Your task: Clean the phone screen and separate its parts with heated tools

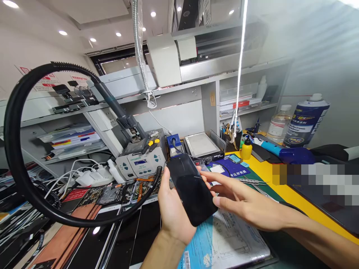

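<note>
Right of and nearer than the grey station (143,162), a dark phone (193,192) is held tilted above the bench (263,170), its black face turned up and marked by a pale streak. The left hand (175,209) cradles it from below, palm against the back and thumb along the edge closer to the grey station. On the edge farther from the grey station, the right hand (241,200) comes in with its fingers loosely parted, thumb and fingertips at the rim; I cannot tell whether they grip. Below the phone, nearer than the grey station, lies a printed packet (238,239) in clear plastic. Metal tweezers (252,182) lie well to the right of the grey station, with a yellow bottle (246,149) behind them. Just right of the grey station stand a blue unit (173,142) and a flat pale-topped plate (203,145). Yellow-and-black pliers (151,145) rest on top of the grey station. A thick black hose (12,149) loops out to its left, past white chargers (91,175) beside it.
</note>
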`<act>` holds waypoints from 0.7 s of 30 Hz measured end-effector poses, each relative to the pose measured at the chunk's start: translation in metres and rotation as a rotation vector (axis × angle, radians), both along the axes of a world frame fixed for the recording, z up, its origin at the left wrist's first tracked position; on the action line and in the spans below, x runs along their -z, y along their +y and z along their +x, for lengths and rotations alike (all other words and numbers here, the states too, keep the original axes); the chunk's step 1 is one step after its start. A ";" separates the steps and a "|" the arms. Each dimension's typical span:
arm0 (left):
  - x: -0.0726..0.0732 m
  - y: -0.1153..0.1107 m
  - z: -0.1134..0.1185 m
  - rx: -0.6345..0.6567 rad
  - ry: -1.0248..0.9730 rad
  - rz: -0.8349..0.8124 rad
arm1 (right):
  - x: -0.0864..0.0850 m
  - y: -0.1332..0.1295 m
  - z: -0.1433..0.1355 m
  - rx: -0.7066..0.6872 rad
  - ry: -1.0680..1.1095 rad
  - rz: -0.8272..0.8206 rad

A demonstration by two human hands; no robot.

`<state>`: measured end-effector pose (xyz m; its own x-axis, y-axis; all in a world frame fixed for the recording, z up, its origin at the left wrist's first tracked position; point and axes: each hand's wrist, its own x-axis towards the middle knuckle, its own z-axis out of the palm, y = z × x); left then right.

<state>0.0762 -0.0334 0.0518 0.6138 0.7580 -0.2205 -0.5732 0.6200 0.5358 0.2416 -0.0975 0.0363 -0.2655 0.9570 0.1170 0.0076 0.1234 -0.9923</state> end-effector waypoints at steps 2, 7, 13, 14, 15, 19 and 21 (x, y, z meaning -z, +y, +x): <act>0.002 0.002 0.000 0.002 0.003 -0.005 | -0.001 0.001 0.002 0.019 0.032 -0.047; 0.005 0.006 0.001 -0.013 0.020 -0.030 | 0.008 0.015 0.005 0.182 0.057 -0.082; 0.003 0.005 0.002 -0.060 0.060 -0.059 | 0.021 0.027 0.006 0.419 -0.016 0.017; 0.004 0.005 0.003 -0.059 0.057 -0.065 | 0.021 0.025 0.004 0.408 -0.019 0.031; 0.007 0.006 0.003 -0.053 0.054 -0.074 | 0.019 0.022 0.002 0.382 -0.024 0.043; 0.024 0.018 0.006 -0.016 0.039 -0.108 | 0.014 0.011 -0.013 0.236 -0.122 0.034; 0.032 0.027 0.007 0.016 0.022 -0.102 | 0.014 0.010 -0.018 0.196 -0.125 0.016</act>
